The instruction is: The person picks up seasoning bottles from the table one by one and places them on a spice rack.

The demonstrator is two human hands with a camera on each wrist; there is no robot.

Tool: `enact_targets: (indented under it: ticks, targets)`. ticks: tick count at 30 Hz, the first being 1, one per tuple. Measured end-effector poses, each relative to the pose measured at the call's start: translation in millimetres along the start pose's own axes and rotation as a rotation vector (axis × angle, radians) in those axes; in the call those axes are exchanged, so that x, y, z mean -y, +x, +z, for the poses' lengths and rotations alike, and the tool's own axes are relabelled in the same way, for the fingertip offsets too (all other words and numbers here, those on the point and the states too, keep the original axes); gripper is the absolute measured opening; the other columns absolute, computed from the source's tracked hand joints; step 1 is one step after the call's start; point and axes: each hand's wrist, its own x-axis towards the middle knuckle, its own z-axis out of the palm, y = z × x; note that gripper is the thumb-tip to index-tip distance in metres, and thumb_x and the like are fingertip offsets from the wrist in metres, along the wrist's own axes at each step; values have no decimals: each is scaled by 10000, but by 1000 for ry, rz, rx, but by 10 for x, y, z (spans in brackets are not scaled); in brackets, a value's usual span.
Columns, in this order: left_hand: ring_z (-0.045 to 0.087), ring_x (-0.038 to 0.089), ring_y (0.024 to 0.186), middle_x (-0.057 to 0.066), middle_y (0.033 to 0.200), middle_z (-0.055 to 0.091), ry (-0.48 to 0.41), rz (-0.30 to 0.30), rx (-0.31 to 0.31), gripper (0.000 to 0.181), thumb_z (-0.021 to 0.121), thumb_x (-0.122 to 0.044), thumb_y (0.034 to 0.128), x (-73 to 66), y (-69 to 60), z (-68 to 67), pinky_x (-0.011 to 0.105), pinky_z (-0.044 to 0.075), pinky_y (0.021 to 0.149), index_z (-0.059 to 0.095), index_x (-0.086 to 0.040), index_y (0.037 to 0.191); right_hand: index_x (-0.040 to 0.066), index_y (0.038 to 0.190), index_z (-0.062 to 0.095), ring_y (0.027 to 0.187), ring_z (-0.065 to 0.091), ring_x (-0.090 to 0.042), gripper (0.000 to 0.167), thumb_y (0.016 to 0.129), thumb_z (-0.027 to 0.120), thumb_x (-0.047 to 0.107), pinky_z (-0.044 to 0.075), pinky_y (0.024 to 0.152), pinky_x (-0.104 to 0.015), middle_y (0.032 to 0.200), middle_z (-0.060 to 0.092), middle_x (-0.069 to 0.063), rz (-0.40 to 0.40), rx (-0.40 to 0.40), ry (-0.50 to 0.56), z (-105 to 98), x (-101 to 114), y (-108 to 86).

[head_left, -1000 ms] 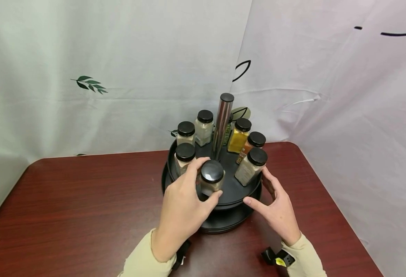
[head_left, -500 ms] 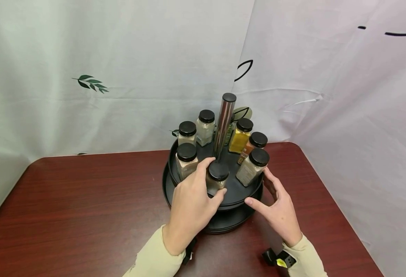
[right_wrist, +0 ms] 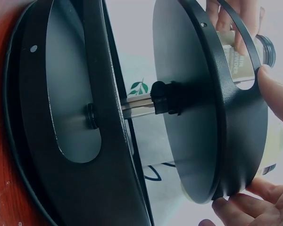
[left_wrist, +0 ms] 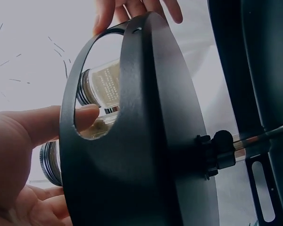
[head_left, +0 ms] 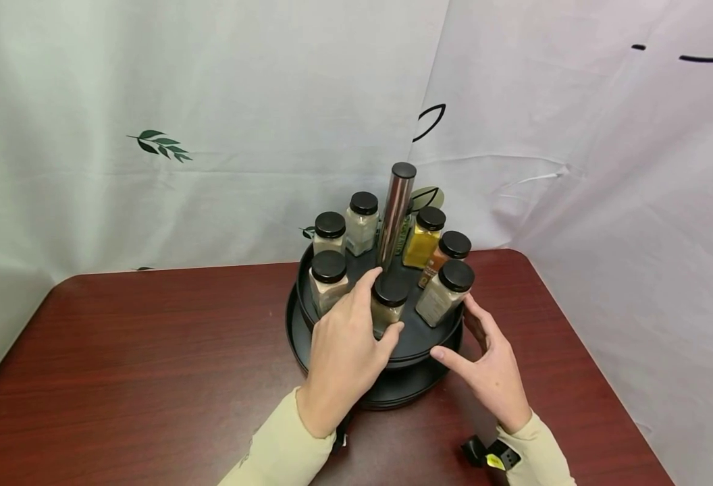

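A two-tier black spice turntable stands on the table. On its upper tray (head_left: 414, 343) are several glass jars with black lids. My left hand (head_left: 341, 354) holds one jar (head_left: 388, 297) between thumb and fingers at the tray's front; its base is hidden, so I cannot tell whether it touches the tray. My right hand (head_left: 493, 374) holds the upper tray's rim at the front right. In the right wrist view, its thumb and fingers touch the tray's wall (right_wrist: 243, 136). Just inside that hand is a pale-filled jar (head_left: 438, 300).
Below, the lower tray (head_left: 402, 388) rests on the reddish-brown table (head_left: 168, 351). A metal post (head_left: 395, 216) with a black cap rises from the centre. Around it stand a yellow-filled jar (head_left: 422, 243), an orange-brown jar (head_left: 435, 263) and several pale ones. Behind hangs a white cloth (head_left: 241, 101).
My left hand has moved to the right and slightly away from me with the jar, widening its distance from the jar on the left. My right hand has stayed at the rim.
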Motion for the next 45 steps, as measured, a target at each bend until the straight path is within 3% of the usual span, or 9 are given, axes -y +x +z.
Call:
enact_targets:
  ticks: [7, 13, 16, 23, 29, 35, 39, 43, 45]
  targets:
    - [689, 265, 1046, 124, 1293, 664, 8, -11, -1, 835, 900, -216, 759, -2, -17, 12, 439, 595, 750, 482, -53, 1463, 217, 1564, 351, 1424, 403, -228, 864, 845, 825, 141, 341, 1137, -420, 1583, 366, -13, 8, 6, -9, 0, 10, 8]
    - [651, 254, 1159, 135, 1331, 637, 7, 5, 19, 875, 887, -218, 780, 17, -54, 9, 417, 589, 829, 430, -45, 1505, 206, 1566, 346, 1430, 393, -240, 861, 851, 822, 160, 331, 1139, -461, 1586, 360, -18, 14, 14, -20, -8, 22, 9]
    - [631, 248, 1194, 138, 1347, 622, 8, 35, 18, 885, 875, -204, 795, 25, -91, -8, 405, 578, 868, 400, -38, 1522, 215, 1569, 339, 1428, 393, -237, 866, 852, 820, 159, 334, 1142, -429, 1583, 363, -17, 14, 15, -28, -12, 18, 5]
    - [581, 235, 1270, 135, 1423, 566, -4, 122, -20, 855, 848, -154, 816, 45, -192, -107, 397, 523, 985, 390, -24, 1526, 255, 1567, 330, 1429, 383, -185, 883, 844, 827, 152, 321, 1108, -171, 1568, 388, -6, 16, 9, -24, -22, 11, -1]
    - [604, 265, 1228, 154, 1366, 600, -75, 198, -126, 750, 835, -115, 813, 119, -253, -233, 417, 527, 973, 477, -3, 1463, 232, 1574, 308, 1444, 364, -207, 893, 850, 823, 155, 308, 1092, -123, 1580, 367, -25, 11, 15, -26, -48, 13, 7]
    - [655, 267, 1038, 179, 1248, 645, -185, 270, -306, 471, 646, -219, 972, 236, -220, -410, 325, 556, 838, 570, 62, 1342, 185, 1580, 306, 1459, 346, -250, 775, 931, 716, 78, 321, 1086, -120, 1594, 347, -66, -46, 21, -1, -137, 4, 35]
    - [662, 274, 1000, 190, 1233, 652, -187, 241, -390, 466, 608, -273, 994, 365, -190, -520, 291, 557, 810, 599, 76, 1303, 136, 1572, 328, 1449, 369, -189, 642, 999, 608, 64, 346, 1080, -134, 1585, 364, -64, -62, -14, 11, -219, 1, 64]
    - [646, 300, 1115, 189, 1296, 636, -152, 162, -433, 490, 622, -296, 973, 539, -185, -582, 256, 492, 972, 612, 55, 1314, 180, 1574, 329, 1451, 360, -210, 576, 1043, 552, 150, 353, 1078, -142, 1589, 354, -43, -33, -49, -53, -274, -7, 88]
    - [629, 311, 1170, 184, 1327, 624, -133, 122, -445, 498, 627, -293, 958, 625, -193, -596, 243, 445, 1038, 611, 35, 1333, 198, 1574, 329, 1461, 338, -251, 567, 1050, 546, 184, 356, 1121, -239, 1597, 340, -35, -21, -62, -87, -283, -22, 102]
